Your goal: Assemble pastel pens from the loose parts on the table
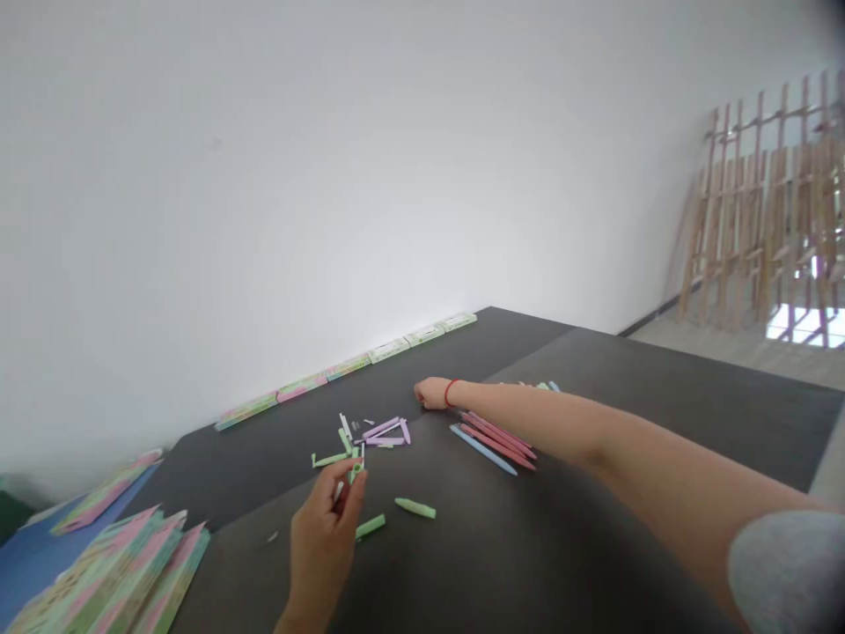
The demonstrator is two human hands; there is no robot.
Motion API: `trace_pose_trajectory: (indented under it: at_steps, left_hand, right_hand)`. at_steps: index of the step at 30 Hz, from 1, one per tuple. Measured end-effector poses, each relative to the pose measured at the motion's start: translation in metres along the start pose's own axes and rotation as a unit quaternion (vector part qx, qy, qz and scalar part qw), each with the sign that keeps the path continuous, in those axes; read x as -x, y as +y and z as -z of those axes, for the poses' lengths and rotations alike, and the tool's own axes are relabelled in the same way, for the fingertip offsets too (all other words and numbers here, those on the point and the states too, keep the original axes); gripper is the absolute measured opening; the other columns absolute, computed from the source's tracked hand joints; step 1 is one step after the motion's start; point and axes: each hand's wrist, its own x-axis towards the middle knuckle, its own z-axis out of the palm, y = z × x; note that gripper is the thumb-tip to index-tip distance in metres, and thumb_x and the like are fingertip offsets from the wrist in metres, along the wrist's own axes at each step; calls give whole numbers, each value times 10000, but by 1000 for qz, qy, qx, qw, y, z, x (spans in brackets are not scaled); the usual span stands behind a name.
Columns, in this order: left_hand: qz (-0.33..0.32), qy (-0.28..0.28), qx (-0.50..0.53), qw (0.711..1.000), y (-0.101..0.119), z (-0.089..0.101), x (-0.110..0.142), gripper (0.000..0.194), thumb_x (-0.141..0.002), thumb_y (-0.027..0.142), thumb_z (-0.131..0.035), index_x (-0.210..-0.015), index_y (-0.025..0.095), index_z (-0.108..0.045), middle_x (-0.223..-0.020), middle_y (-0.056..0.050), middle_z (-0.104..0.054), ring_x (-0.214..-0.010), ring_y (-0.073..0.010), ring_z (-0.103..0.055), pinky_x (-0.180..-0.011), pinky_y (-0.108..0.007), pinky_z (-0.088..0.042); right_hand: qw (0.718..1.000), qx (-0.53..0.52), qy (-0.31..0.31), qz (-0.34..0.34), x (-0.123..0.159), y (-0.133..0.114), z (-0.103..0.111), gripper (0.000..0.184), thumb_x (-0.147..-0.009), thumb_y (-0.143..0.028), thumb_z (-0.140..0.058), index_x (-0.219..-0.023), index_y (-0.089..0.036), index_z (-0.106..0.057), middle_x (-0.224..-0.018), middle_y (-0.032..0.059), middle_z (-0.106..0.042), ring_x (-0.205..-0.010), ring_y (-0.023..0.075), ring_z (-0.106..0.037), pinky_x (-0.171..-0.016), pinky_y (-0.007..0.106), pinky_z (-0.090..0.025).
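Note:
My left hand (325,528) pinches a light green pen part (356,472) upright between thumb and fingers. Just beyond it lie more green pen pieces (330,460) and several purple pen pieces (385,430). To the right of this hand are a green pointed barrel (415,507) and a green tube (371,527). My right hand (432,393) reaches across the table, closed and low over its surface; whatever its fingers hold, if anything, is hidden. Several red pens (498,438) and a blue pen (483,450) rest beneath its forearm.
A row of flat printed boxes (389,350) lines the wall side of the dark table (561,546). Stacked pastel packages (125,572) stand at the lower left beside a blue surface (40,550). More pens (549,386) show partly behind the right forearm. Wooden frames (766,211) lean at the far right.

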Motion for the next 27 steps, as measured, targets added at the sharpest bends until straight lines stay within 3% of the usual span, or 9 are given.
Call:
trace_pose_trajectory:
  at_steps: [8,15,21,27]
  left_hand:
    - [19,2,6,1000,2,-1,-1,353,-804,528,-485,-925,225,-618,-531,61,-531,-481,-138,-515,-478,-206,-369]
    - [31,15,27,999,7,4,-1,351,-784,527,-501,-901,222,-629,-524,61,-518,-470,-136,-489,-467,-211,-358]
    - [70,53,90,992,14,10,-6,324,-773,495,-531,-879,209,-639,-606,41,-571,-541,-136,-503,-517,-215,-388]
    - [112,24,191,975,17,7,-5,348,-777,484,-548,-937,184,-620,-674,20,-597,-530,-118,-494,-452,-197,-343]
  right_hand:
    - [999,24,1,-30,-4,12,4,323,-890,-313,-531,-1161,-138,-532,-1154,100,-550,-975,204,-570,-813,398,-494]
    - [1000,23,18,-5,-8,-17,2,340,-881,-311,-546,-1159,-115,-531,-1147,114,-550,-975,208,-572,-815,396,-493]
    - [992,-5,84,98,14,-53,4,200,-867,-229,-531,-1024,-123,-597,-1009,90,-624,-913,191,-590,-784,328,-477]
    - [969,-29,114,216,39,-89,-20,123,-767,-152,-588,-877,-149,-644,-954,84,-663,-874,199,-601,-734,273,-441]
